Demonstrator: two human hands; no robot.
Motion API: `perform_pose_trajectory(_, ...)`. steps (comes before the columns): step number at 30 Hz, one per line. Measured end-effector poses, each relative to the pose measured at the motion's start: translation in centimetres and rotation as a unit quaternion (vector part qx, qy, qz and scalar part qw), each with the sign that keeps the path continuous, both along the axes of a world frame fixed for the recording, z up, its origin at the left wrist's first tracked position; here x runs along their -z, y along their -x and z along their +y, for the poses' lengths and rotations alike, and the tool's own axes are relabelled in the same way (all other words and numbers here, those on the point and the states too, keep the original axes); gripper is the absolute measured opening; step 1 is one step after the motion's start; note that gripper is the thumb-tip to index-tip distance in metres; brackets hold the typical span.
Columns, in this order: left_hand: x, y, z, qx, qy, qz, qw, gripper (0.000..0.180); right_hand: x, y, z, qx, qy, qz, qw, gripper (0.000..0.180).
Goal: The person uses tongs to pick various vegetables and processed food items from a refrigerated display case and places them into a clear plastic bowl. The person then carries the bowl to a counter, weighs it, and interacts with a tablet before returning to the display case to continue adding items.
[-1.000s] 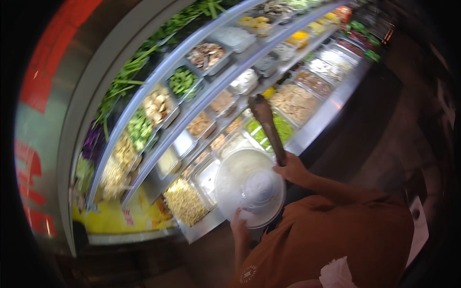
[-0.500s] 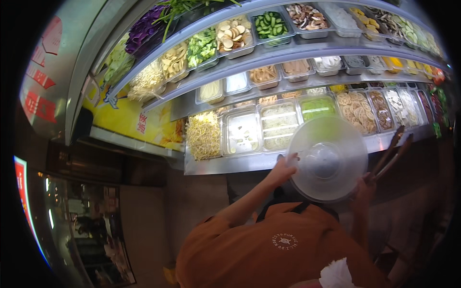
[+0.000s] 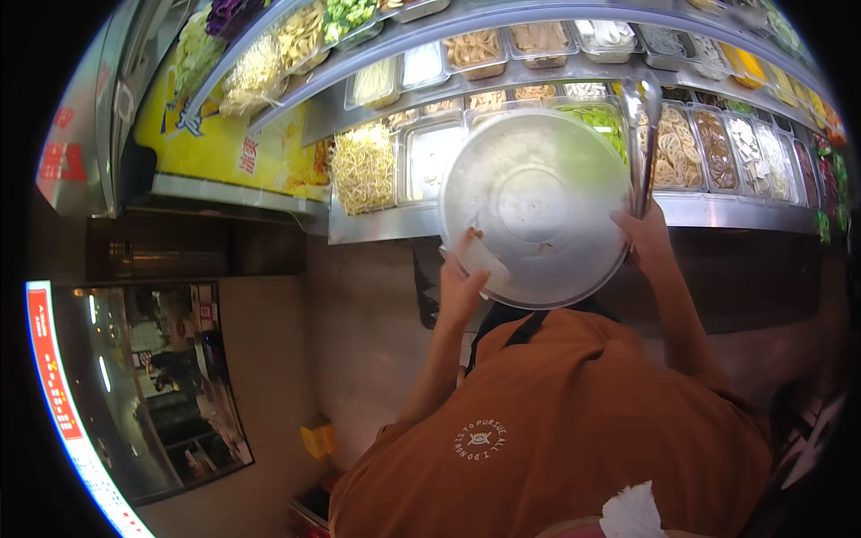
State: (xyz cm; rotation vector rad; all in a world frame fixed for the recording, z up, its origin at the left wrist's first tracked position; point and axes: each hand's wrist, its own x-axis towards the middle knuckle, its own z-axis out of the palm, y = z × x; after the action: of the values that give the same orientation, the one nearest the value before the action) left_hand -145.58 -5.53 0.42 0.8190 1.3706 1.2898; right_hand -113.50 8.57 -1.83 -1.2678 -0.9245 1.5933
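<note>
A large, round, translucent plastic bowl is held in front of my orange-brown shirt, its open mouth facing up. My left hand grips the lower left rim, thumb over the edge. Beside that thumb a small whitish slip shows against the bowl; whether the hand pinches it I cannot tell. My right hand is closed around metal tongs, which point up and away, and it also bears on the bowl's right rim. The bowl overlaps part of the front row of food pans.
Ahead stands a tiered display of food: bean sprouts, a metal pan with few white pieces, sliced lotus root and several more tubs. Its steel front edge runs just beyond the bowl. A glass-fronted cabinet is at left.
The bowl has shifted left and farther up in the picture. The tongs have swung from slanting right to nearly upright. The view has shifted, showing more of the floor.
</note>
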Motion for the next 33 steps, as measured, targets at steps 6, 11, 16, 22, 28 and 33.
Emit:
perform_pose_trajectory(6,1.0,5.2,-1.8,-0.029,-0.016,0.027,0.999,0.076,-1.3,6.4,-0.2,-0.054,0.003,-0.018,0.998,0.035)
perform_pose_trajectory(11,3.0,5.9,3.2,-0.012,0.011,-0.036,0.999,0.077,-2.6,6.1,3.7,-0.016,-0.001,-0.063,0.998,0.033)
perform_pose_trajectory(16,2.3,-0.8,13.8,0.089,0.102,-0.171,0.976,0.079,-5.5,-2.6,5.6,0.085,0.000,-0.041,0.996,0.025)
perform_pose_trajectory(22,2.3,-21.6,24.3,0.258,0.180,-0.193,0.929,0.087,-7.0,-23.2,-1.4,0.255,0.055,0.191,0.946,0.015)
perform_pose_trajectory(28,-0.3,-56.8,27.0,0.329,0.162,-0.235,0.900,0.088,-10.8,-55.1,-8.1,0.365,-0.010,0.050,0.930,0.020)
perform_pose_trajectory(33,-6.0,-80.2,26.8,0.368,0.118,-0.224,0.894,0.086,-19.5,-78.0,-9.9,0.311,-0.057,-0.133,0.939,0.038)
